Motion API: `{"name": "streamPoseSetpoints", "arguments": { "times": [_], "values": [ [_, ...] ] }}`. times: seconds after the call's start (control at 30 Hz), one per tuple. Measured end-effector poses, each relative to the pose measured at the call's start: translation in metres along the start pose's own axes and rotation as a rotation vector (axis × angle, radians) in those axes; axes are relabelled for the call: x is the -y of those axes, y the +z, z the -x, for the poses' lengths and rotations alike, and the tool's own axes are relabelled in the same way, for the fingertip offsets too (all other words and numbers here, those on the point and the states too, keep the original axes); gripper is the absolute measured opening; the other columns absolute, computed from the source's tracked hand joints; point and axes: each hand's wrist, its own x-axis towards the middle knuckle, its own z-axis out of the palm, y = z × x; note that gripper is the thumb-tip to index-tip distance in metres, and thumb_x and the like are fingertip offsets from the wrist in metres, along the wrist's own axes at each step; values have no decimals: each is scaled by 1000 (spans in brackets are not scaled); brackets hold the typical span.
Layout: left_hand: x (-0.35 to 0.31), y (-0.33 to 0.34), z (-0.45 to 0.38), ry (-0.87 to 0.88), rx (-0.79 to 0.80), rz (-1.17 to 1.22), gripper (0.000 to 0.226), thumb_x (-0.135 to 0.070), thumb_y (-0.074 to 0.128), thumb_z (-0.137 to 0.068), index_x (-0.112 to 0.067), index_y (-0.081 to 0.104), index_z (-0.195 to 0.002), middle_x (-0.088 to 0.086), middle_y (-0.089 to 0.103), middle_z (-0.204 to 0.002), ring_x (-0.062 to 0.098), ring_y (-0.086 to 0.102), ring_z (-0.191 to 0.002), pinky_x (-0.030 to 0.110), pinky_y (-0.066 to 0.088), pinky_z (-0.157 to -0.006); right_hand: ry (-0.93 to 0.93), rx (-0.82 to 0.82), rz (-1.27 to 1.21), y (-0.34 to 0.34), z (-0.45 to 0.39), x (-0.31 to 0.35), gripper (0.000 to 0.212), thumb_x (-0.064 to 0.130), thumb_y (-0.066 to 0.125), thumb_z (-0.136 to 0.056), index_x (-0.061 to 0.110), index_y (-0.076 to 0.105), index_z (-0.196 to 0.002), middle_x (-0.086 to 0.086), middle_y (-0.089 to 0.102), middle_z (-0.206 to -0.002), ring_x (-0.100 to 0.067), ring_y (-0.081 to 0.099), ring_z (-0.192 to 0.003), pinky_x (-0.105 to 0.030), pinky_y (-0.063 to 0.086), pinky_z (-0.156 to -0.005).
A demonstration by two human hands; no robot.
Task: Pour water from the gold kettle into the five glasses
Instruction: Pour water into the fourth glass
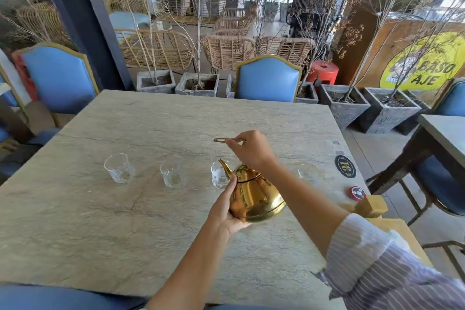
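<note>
The gold kettle [256, 196] hangs tilted above the stone table [100, 221], its spout [225, 167] pointing into the third glass from the left [218, 178]. My right hand [251, 148] grips the thin wire handle [224, 140] from above. My left hand [226, 206] cups the kettle's underside and left flank. Two more clear glasses stand in the row, one at the far left [119, 167] and one beside it [171, 173]. Another glass [308, 172] shows to the right, partly behind my right forearm. Any glass behind the kettle and arm is hidden.
A round black number disc [345, 166] and a small red and black disc [357, 193] lie near the table's right edge, by a wooden block stand [371, 206]. Blue padded chairs [268, 80] ring the table. Another table [445, 133] stands to the right.
</note>
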Motion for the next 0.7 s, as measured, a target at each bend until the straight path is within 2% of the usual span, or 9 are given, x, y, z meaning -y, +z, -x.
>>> {"name": "streamPoseSetpoints", "arguments": {
  "times": [0.07,0.17,0.27,0.37,0.47,0.6,0.7],
  "values": [
    [-7,-6,5,15,-3,-23,63,-49,76,-86,-14,62,-137,21,70,-126,45,63,-110,62,54,-80,-9,-16,-9,4,2,7,40,40,63,-89,3,77,-83,-12,70,-66,-14,50,-50,-24,32,-43],
    [-20,-14,14,28,-16,-48,61,-48,74,-88,-15,60,-138,20,69,-124,43,63,-107,59,54,-74,-23,-20,-24,13,1,21,32,34,65,-89,5,79,-91,0,67,-71,-9,50,-55,-19,32,-45],
    [-37,-26,18,40,-48,-59,65,-50,76,-87,-17,59,-140,19,68,-130,41,62,-110,58,53,-77,-21,-2,-43,25,-3,37,30,31,65,-89,5,78,-96,-5,71,-76,-13,54,-63,-19,33,-46],
    [-52,-40,21,38,-51,-45,65,-51,76,-86,-16,60,-139,19,68,-130,41,62,-111,60,51,-86,-2,42,-40,40,-11,55,29,31,65,-89,5,77,-96,-6,69,-75,-17,57,-63,-24,38,-48],
    [-68,-53,24,30,-54,-23,66,-52,75,-86,-15,61,-138,19,68,-129,42,61,-112,61,49,-94,16,81,-38,56,-20,71,32,34,64,-90,5,76,-98,-11,74,-82,-21,62,-67,-31,46,-59],
    [-86,-67,27,13,-42,-3,65,-54,75,-86,-15,61,-136,19,67,-126,43,61,-109,61,51,-84,34,117,-11,74,-31,92,35,34,64,-91,2,75,-99,-15,75,-84,-23,64,-69,-33,52,-63],
    [-95,-74,28,-2,-34,6,72,-56,79,-80,-16,62,-137,20,66,-134,45,59,-120,62,53,-83,65,157,17,84,-40,103,36,32,64,-90,-2,75,-93,-19,75,-84,-30,68,-70,-39,56,-64]
  ]
}}
